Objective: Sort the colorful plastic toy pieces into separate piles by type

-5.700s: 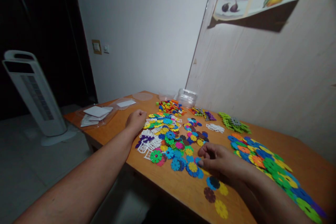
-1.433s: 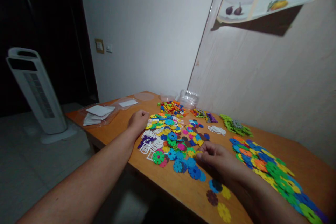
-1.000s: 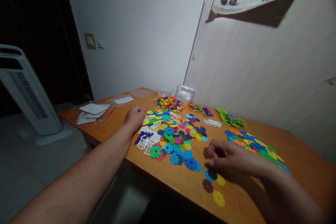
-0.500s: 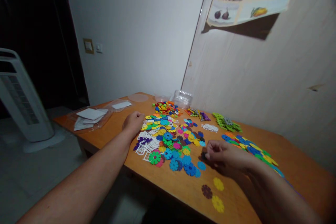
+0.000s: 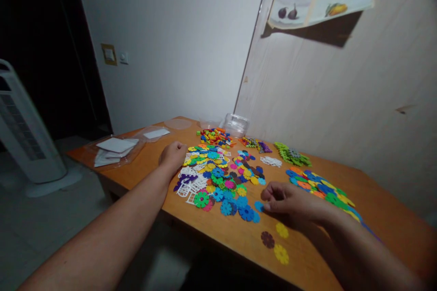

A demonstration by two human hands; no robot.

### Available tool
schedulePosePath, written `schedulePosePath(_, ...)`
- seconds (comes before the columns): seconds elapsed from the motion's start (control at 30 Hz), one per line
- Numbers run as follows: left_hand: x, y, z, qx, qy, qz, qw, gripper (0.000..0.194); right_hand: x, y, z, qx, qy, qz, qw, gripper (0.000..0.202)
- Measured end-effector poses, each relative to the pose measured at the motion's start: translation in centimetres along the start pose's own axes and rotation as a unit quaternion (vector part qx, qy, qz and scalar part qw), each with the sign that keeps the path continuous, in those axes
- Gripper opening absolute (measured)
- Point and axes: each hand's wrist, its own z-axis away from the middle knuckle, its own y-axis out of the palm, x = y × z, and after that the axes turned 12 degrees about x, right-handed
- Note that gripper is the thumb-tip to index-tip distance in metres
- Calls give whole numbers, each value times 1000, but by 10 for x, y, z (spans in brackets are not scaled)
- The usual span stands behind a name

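My left hand [image 5: 173, 157] rests in a loose fist on the table, at the left edge of a heap of flower-shaped plastic discs; nothing shows in it. White plastic frame pieces [image 5: 196, 183] and purple pieces [image 5: 186, 180] lie below it. My right hand [image 5: 278, 198] is bent over the table right of the heap, its thumb and fingertips closed at the edge of a light blue flower disc [image 5: 259, 206]. The palm side is hidden. Near the front edge lie a brown disc [image 5: 267, 239] and two yellow discs, one being the nearer yellow disc [image 5: 282, 254].
Larger coloured discs [image 5: 322, 186] spread behind my right wrist. Farther back are green interlocking pieces [image 5: 292, 154], small mixed blocks [image 5: 215, 137] and a clear plastic box [image 5: 236, 124]. White cards [image 5: 116, 148] in clear packaging lie at the left. A tower fan [image 5: 29, 132] stands on the floor.
My right hand has shifted slightly, its fingertips now at the light blue disc. The dark piece formerly at its fingertips no longer shows. My left hand stays put; the view tilted slightly.
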Motion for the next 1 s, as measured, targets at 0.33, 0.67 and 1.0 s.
schedulePosePath(0.33,-1,-1,3,3,3,-4,1000,28,4,13,-19,-19,17,48,999,23)
schedulePosePath(0.67,3,3,-3,8,-9,-4,1000,28,24,-4,-47,-162,-72,-178,968,28)
schedulePosePath(1.0,4,2,-5,2,-5,-9,1000,27,-12,-2,35,37,37,151,987,23)
